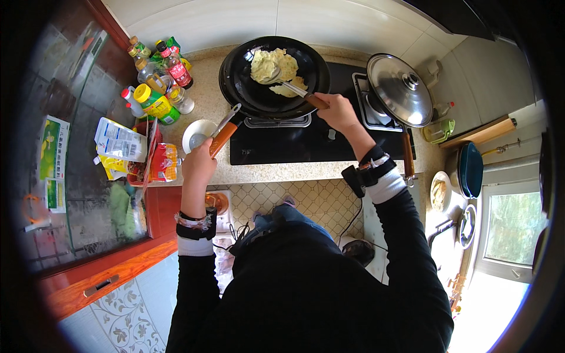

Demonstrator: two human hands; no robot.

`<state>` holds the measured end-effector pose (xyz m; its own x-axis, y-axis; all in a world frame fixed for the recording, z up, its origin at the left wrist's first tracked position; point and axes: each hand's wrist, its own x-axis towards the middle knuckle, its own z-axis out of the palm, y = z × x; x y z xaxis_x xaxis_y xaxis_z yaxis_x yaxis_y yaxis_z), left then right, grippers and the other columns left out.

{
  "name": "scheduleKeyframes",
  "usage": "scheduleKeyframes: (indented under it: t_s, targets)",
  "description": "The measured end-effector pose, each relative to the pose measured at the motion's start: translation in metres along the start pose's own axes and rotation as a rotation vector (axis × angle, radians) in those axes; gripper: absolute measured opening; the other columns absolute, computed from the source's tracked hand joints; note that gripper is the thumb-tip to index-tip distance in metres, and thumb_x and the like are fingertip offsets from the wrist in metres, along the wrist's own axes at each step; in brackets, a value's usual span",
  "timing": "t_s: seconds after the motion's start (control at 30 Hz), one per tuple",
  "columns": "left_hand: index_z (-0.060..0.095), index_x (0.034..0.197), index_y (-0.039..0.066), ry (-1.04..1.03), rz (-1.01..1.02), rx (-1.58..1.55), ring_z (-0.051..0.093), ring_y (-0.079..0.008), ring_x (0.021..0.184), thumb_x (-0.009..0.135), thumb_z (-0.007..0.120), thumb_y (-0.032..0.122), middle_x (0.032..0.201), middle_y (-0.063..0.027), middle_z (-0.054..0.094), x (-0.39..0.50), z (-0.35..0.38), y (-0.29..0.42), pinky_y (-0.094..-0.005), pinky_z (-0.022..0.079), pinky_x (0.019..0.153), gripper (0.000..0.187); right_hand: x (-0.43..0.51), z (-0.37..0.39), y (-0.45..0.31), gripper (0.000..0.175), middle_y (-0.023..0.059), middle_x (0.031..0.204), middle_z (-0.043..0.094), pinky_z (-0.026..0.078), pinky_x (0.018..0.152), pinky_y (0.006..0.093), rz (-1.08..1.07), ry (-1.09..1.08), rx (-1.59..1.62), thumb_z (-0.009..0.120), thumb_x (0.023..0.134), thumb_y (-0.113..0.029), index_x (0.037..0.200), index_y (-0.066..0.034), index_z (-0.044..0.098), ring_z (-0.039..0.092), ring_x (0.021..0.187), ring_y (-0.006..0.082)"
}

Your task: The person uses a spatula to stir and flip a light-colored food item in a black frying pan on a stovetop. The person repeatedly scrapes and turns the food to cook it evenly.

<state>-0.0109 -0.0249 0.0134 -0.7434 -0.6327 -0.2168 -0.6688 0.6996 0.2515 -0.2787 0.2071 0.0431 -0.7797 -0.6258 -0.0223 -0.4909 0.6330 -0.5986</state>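
A black wok (247, 99) stands on the left burner of the black glass gas hob (273, 150), tilted a little. My left hand (198, 163) is closed around its orange-brown wooden handle (224, 139); a metal utensil's handle (226, 119) runs beside it, and whether the hand also holds that cannot be told. My right hand (337, 112) grips the wooden handle of a metal spatula or ladle (293, 88). Its head rests on pale yellow cooked egg (282, 64) in the wok, with a smaller egg piece (291, 87) below. A white bowl (192, 130) sits left of the wok handle.
On the right burner is a pan with a steel lid (388, 84), its wooden handle (407, 154) pointing towards me. Sauce bottles (178, 70), a yellow-capped jar (154, 101) and a red basket (141, 176) of packets crowd the left counter. A plate of food (439, 192) lies at right.
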Motion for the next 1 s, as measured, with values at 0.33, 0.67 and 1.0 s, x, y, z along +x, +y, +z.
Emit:
scheduleKeyframes:
  t_s: [0.33, 0.67, 1.0]
  targets:
    - [0.051, 0.130, 0.016, 0.007, -0.001, 0.001, 0.065, -0.0333, 0.093, 0.078, 0.061, 0.010, 0.104, -0.0148, 0.067, 0.000, 0.001, 0.000, -0.0434, 0.052, 0.080, 0.054, -0.060, -0.073, -0.048, 0.042, -0.0003, 0.084, 0.053, 0.052, 0.056, 0.0279, -0.695, 0.233, -0.901, 0.059, 0.078, -0.012, 0.118, -0.0238, 0.063, 0.062, 0.070, 0.0151]
    - [0.050, 0.132, 0.016, -0.013, 0.003, 0.004, 0.065, -0.0329, 0.095, 0.078, 0.062, 0.010, 0.105, -0.0150, 0.067, 0.001, 0.000, 0.001, -0.0432, 0.052, 0.081, 0.056, -0.061, -0.080, -0.029, 0.044, 0.0140, 0.086, 0.066, 0.054, 0.069, 0.0381, -0.319, 0.061, -0.367, 0.059, 0.076, -0.006, 0.118, -0.0191, 0.065, 0.065, 0.074, 0.0324]
    - [0.050, 0.131, 0.017, 0.003, 0.000, -0.010, 0.065, -0.0335, 0.094, 0.078, 0.063, 0.011, 0.104, -0.0145, 0.067, -0.001, 0.000, 0.002, -0.0435, 0.052, 0.081, 0.055, -0.058, -0.037, -0.013, 0.045, 0.0212, 0.092, 0.066, 0.052, 0.073, 0.0408, -0.154, -0.075, -0.271, 0.059, 0.076, -0.008, 0.120, -0.0141, 0.062, 0.064, 0.082, 0.0365]
